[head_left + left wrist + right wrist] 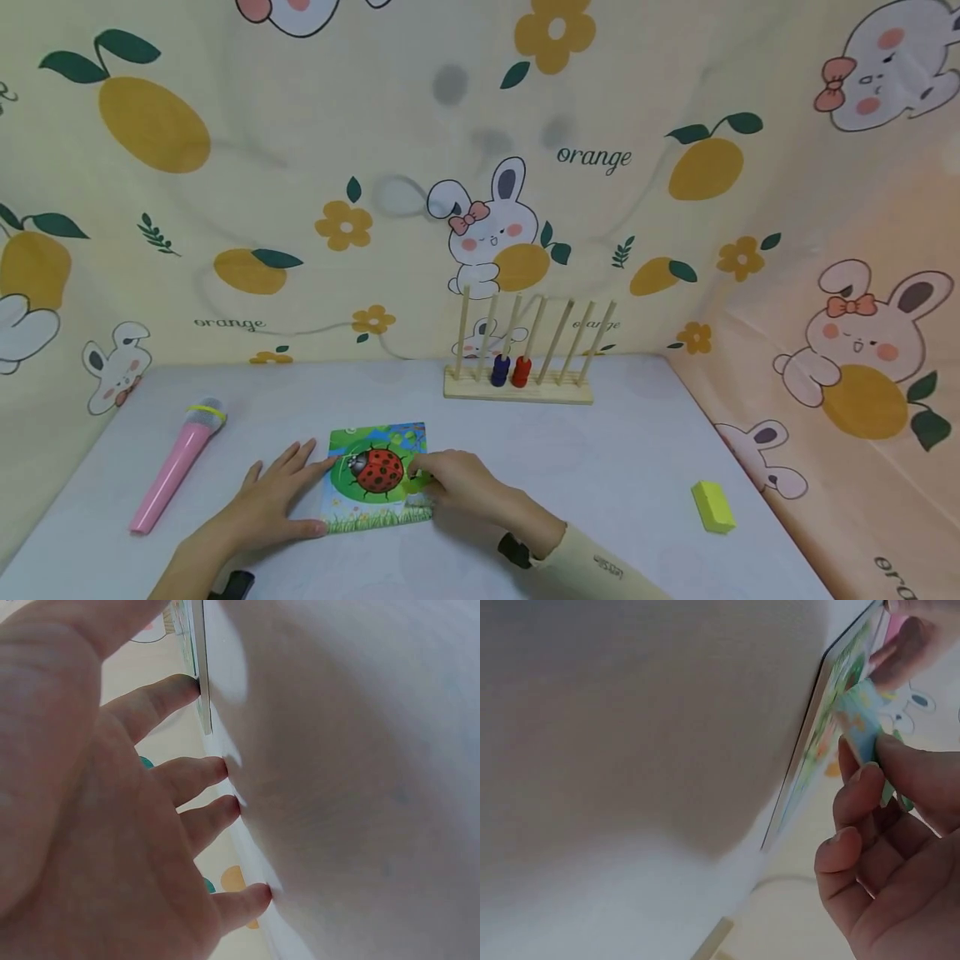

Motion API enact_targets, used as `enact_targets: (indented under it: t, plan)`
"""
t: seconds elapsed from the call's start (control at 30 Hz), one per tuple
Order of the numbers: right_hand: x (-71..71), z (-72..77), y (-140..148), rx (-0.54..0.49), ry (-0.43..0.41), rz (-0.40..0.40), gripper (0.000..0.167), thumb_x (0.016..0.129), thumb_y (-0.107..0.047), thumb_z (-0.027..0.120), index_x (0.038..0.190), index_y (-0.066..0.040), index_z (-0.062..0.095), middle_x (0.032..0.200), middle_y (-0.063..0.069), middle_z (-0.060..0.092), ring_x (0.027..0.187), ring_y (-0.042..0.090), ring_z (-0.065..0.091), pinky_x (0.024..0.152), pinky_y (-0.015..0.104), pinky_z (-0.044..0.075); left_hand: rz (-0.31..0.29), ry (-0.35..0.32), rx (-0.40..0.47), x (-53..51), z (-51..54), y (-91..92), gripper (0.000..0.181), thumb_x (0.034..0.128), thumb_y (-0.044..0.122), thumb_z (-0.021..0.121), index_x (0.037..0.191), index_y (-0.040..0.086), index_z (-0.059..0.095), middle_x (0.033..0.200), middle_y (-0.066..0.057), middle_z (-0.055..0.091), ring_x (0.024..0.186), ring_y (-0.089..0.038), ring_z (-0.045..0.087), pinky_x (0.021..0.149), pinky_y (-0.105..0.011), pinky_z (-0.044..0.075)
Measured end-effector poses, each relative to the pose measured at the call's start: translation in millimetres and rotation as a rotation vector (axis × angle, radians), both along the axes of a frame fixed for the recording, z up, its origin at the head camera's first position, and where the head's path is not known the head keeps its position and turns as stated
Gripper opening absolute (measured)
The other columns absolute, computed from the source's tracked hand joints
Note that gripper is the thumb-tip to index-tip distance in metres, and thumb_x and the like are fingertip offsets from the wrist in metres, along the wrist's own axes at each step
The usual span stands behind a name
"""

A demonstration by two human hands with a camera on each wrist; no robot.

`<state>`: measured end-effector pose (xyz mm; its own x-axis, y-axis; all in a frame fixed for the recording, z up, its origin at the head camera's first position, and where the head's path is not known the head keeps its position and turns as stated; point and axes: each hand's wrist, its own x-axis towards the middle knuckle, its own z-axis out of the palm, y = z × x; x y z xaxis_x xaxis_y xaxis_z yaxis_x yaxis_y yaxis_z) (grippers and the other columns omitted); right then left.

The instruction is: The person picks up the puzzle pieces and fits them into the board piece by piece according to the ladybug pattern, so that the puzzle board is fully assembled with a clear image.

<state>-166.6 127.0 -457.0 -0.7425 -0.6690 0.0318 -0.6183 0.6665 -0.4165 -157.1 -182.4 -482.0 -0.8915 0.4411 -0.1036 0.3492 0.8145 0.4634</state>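
A square ladybug jigsaw puzzle [360, 523] lies flat on the white table. My left hand [262, 507] rests to its left with fingers spread, thumb and index fingertip touching the puzzle's left edge. In the left wrist view the straight fingers [202, 769] meet the tabletop and the board's side. Over the puzzle's right part, my right hand [472, 487] pinches a puzzle piece [861, 727] between thumb and fingers. Blue and green show on that piece, which is tilted above the board in the right wrist view. The fingers hide some of the puzzle's right side.
A pink toy microphone [172, 479] lies on the left. At the back stands a wooden peg rack [517, 392] with dark blue beads [500, 372] and red beads [521, 372]. A yellow-green block [712, 507] sits near the table's right edge. Patterned cloth [405, 125] hangs behind.
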Motion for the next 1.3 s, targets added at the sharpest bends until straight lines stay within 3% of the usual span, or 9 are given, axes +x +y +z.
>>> enact_targets:
  t: [0.37, 0.5, 0.77, 1.1, 1.3]
  plan:
    - [-1.1, -6.4, -18, -0.023, -0.054, 0.006, 0.030, 0.087, 0.005, 0.071, 0.114, -0.008, 0.072, 0.110, -0.003, 0.072, 0.102, 0.005, 0.064, 0.089, 0.018, 0.050, -0.010, 0.007, -0.005, -1.0, -1.6, -0.8, 0.099, 0.0687, 0.068, 0.076, 0.149, 0.018, 0.047, 0.158, -0.027, 0.027, 0.143, -0.054, 0.019, 0.098, -0.085, 0.008]
    - [-1.3, -7.8, -22, 0.015, -0.024, 0.001, 0.030, 0.087, 0.002, 0.073, 0.115, -0.010, 0.072, 0.106, -0.004, 0.071, 0.097, 0.003, 0.063, 0.084, 0.016, 0.049, -0.008, 0.011, -0.009, -0.6, -2.3, -0.8, 0.099, 0.0686, 0.068, 0.076, 0.149, 0.018, 0.048, 0.158, -0.027, 0.027, 0.143, -0.054, 0.019, 0.099, -0.085, 0.008]
    - [3.8, -6.1, -24, 0.091, 0.068, -0.031, 0.031, 0.087, -0.009, 0.077, 0.118, -0.014, 0.075, 0.090, -0.006, 0.054, 0.070, 0.000, 0.042, 0.056, 0.012, 0.037, -0.015, 0.024, -0.008, 1.2, 2.8, 1.1, 0.097, 0.0698, 0.065, 0.077, 0.148, 0.016, 0.048, 0.157, -0.028, 0.028, 0.142, -0.055, 0.020, 0.099, -0.085, 0.010]
    - [3.5, -8.5, -28, 0.221, 0.177, -0.048, 0.041, 0.084, -0.020, 0.082, 0.123, -0.017, 0.070, 0.090, -0.007, 0.055, 0.072, 0.004, 0.045, 0.059, 0.016, 0.037, -0.022, 0.053, -0.016, 1.7, 2.5, 0.8, 0.095, 0.0698, 0.065, 0.077, 0.148, 0.017, 0.049, 0.156, -0.028, 0.030, 0.141, -0.055, 0.023, 0.098, -0.085, 0.013]
    - [3.5, -10.0, -28, 0.233, 0.156, -0.059, 0.028, 0.084, -0.021, 0.081, 0.111, -0.021, 0.073, 0.092, -0.008, 0.057, 0.078, 0.004, 0.048, 0.064, 0.018, 0.040, -0.006, 0.037, 0.002, 2.1, 2.0, 0.7, 0.096, 0.0692, 0.065, 0.077, 0.147, 0.018, 0.050, 0.157, -0.027, 0.029, 0.142, -0.054, 0.022, 0.099, -0.084, 0.011]
